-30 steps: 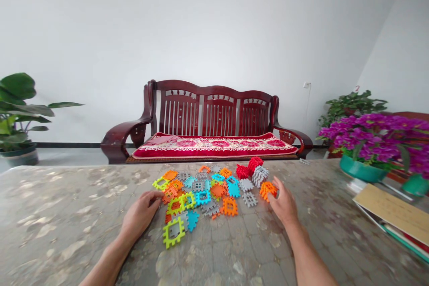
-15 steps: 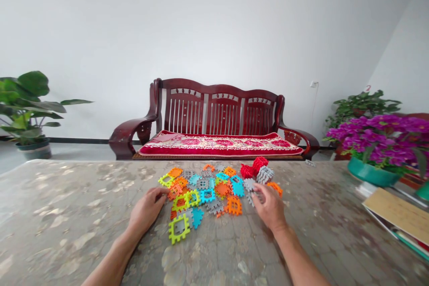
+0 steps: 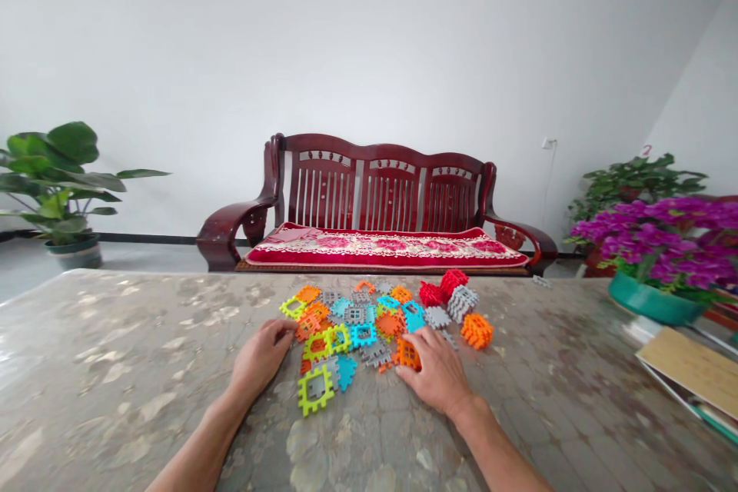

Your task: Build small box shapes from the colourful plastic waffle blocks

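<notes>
The pieces (image 3: 390, 324) are orange, lime, blue, grey and red, the tabletop (image 3: 144, 354) grey-brown with flowery patches.

A home's living room (wooden settee (image 3: 390, 188), houseplant (image 3: 72, 178)).

Two bare forearms show, the left forearm (image 3: 199, 438) at the near left and the right forearm (image 3: 496, 434) at the near right, both uncovered as far as the near edge of view. Each is smooth and rounded, broadest at the near end and tapering to a slim, bare wrist. The left grip (image 3: 264, 356) is an ungloved human hand, rather narrow in outline, with slender fingers (image 3: 284, 329). The right grip (image 3: 438, 371), likewise ungloved, shows a broad, gently domed back and a distinct thumb (image 3: 410, 377). The fingernails are too small to make out.
</notes>
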Demonstrator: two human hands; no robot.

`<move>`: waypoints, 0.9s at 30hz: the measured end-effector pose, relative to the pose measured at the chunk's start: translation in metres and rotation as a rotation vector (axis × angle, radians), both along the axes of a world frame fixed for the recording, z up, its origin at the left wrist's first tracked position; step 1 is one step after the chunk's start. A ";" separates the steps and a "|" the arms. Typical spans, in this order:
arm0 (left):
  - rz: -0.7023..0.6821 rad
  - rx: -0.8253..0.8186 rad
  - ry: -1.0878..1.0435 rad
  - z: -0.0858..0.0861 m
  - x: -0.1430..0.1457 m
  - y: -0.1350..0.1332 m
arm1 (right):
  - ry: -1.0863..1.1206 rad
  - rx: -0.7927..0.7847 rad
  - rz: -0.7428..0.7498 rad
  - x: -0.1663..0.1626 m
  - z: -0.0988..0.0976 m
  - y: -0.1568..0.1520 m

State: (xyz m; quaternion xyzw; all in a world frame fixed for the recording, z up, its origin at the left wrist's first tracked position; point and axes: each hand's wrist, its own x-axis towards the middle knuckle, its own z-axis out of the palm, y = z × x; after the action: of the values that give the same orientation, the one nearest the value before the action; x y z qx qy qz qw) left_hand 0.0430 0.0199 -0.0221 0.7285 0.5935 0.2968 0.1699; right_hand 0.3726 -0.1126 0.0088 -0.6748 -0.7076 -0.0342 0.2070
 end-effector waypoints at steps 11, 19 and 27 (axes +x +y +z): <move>0.005 0.019 0.007 0.001 0.001 -0.001 | 0.006 0.017 -0.036 0.005 0.001 -0.001; -0.006 0.017 0.008 0.000 0.000 0.000 | -0.113 -0.051 -0.159 0.003 0.003 -0.001; 0.017 0.014 0.028 -0.001 -0.001 0.002 | -0.158 -0.054 -0.236 0.002 0.001 0.002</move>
State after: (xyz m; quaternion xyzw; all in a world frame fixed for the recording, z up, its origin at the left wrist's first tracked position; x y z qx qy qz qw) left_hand 0.0420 0.0214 -0.0233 0.7288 0.5998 0.2921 0.1537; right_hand 0.3741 -0.1106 0.0096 -0.7538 -0.6380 -0.0925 0.1268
